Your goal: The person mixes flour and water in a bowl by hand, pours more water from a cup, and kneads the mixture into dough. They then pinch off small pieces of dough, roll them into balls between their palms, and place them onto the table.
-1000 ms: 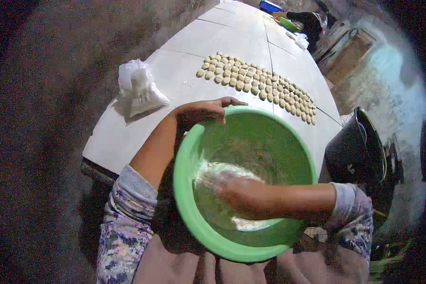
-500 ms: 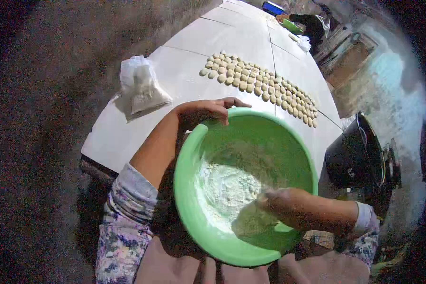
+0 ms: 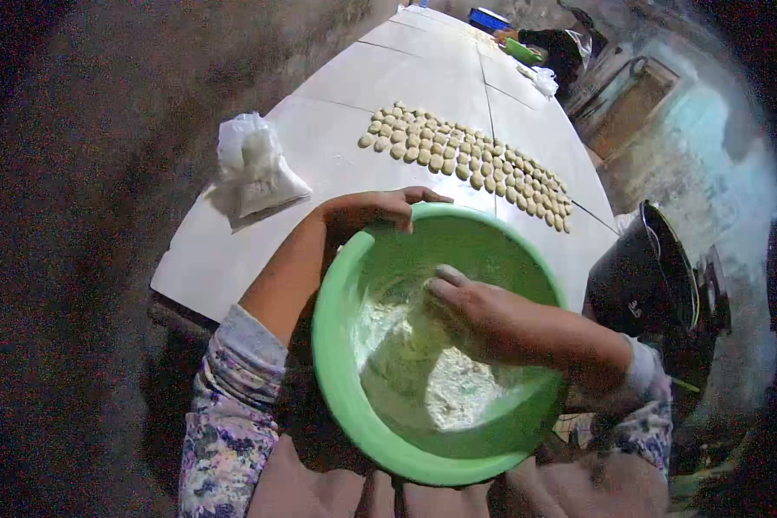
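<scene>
A green plastic basin (image 3: 341, 406) is tilted toward me at the near edge of the table, with white flour (image 3: 462, 388) lying in patches on its bottom. My left hand (image 3: 388, 210) is closed over the basin's far-left rim, thumb on the inside and fingers along the outside. Inside the basin, my right hand (image 3: 479, 315) is over the flour with its fingers drawn together and whitened at the tips. What those fingers hold, if anything, is hidden, and its shadow falls across the flour.
Rows of small dough pieces (image 3: 466, 155) lie on the white table (image 3: 319, 129) beyond the basin. A clear plastic bag of white powder (image 3: 263, 177) rests at the left. A black bucket (image 3: 634, 276) stands at the right. At the far end, a person's dark sleeve (image 3: 552, 43) reaches toward a blue container (image 3: 489, 19).
My right hand has moved up and left within the basin, toward its far side. The flour is now split into separate patches. My left hand keeps its hold on the rim.
</scene>
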### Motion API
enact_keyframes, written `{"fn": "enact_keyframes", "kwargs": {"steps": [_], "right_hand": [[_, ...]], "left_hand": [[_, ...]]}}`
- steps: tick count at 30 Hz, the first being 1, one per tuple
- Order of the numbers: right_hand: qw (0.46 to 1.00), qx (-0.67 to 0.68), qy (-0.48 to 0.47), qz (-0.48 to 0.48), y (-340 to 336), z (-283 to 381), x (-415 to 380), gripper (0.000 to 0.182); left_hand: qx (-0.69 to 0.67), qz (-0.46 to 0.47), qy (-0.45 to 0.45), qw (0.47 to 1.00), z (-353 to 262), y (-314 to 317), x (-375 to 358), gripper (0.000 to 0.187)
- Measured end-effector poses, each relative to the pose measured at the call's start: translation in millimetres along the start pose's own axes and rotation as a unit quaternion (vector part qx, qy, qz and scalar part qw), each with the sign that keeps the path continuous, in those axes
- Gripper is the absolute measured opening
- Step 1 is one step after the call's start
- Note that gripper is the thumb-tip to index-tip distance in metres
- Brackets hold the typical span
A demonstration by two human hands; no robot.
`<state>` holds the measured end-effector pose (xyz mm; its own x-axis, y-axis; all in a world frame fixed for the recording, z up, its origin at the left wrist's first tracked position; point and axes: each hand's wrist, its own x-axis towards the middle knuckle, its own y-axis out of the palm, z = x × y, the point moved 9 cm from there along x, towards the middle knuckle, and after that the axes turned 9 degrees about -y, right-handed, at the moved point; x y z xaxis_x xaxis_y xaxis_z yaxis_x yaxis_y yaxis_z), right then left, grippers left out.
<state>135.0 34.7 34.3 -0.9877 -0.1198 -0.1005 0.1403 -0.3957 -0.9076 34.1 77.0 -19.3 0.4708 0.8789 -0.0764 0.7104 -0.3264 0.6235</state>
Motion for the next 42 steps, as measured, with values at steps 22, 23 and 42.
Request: {"fn": "enact_keyframes", "kwargs": {"steps": [22,23,42], "right_hand": [[0.987,0.064,0.126,0.072,42.7,-23.2,-9.8,0.047],[0.999,0.004,0.046,-0.003,24.6,-19.8,-10.8,0.043],[0.980,0.061,-0.127,0.140,87.7,37.3,18.8,0.048]], "left_hand": [[-0.017,-0.014,-0.013,1.000,-5.2,12.2,-8.4,0.048],[0.022,-0.029,0.035,0.999,-16.2,28.0,-18.7,0.050],[0.048,-0.010,0.027,0.998,-16.0,40.3,-15.2,0.047]]}}
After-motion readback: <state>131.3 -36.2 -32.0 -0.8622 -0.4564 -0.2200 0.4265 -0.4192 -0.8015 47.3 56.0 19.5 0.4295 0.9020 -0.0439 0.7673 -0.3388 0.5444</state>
